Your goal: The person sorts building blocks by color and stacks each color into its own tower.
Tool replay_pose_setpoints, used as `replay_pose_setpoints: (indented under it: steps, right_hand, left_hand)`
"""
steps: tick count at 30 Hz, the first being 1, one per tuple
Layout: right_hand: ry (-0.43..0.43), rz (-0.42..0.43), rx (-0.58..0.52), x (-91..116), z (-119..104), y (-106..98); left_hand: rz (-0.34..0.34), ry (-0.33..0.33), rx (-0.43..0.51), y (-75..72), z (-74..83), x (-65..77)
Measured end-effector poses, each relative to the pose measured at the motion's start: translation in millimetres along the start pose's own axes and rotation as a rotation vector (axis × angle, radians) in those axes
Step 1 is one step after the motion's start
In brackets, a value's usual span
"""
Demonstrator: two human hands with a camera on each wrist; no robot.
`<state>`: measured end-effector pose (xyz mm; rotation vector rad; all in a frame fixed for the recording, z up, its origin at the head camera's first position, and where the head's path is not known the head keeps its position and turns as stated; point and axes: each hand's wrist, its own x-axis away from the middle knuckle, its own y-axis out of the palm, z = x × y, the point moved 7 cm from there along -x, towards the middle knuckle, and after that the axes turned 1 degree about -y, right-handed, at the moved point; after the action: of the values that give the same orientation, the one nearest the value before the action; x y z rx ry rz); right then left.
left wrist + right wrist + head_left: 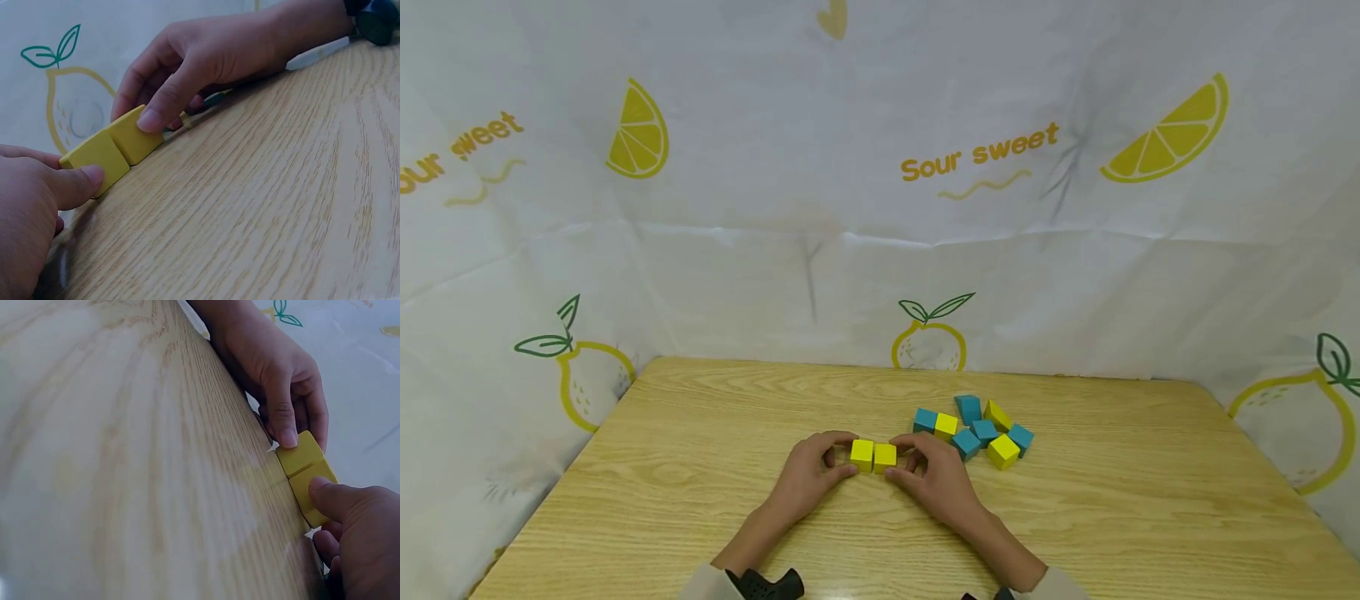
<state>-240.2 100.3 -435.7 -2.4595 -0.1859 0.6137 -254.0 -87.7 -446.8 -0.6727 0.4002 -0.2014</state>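
Two yellow cubes stand side by side on the wooden table, nearly touching, with a thin seam between them. My left hand (808,471) pinches the left yellow cube (862,455) between thumb and fingers. The right yellow cube (885,458) is pinched the same way by my right hand (936,477). In the left wrist view, the thumbs press the near faces of the left cube (97,159) and the right cube (134,134). The right wrist view shows both cubes in line on the wood, their far sides hidden.
Beyond my right hand lies a loose group of blue and yellow blocks, among them a blue cube (966,444), a yellow cube (1003,452) and a yellow wedge-like block (997,415). A white lemon-print cloth (737,292) hangs behind the wooden table (700,467).
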Motion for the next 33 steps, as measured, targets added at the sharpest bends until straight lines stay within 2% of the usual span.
replay_pose_setpoints:
  steps: [9,33]
  right_hand:
    - [0.014,-0.013,0.012,-2.0,-0.6,1.3]
    - [-0.02,0.005,0.072,-0.6,-2.8,0.2]
  left_hand:
    - [0.004,-0.001,0.012,-0.9,0.2,-0.1]
    - [0.0,0.016,0.012,0.6,-0.7,0.0]
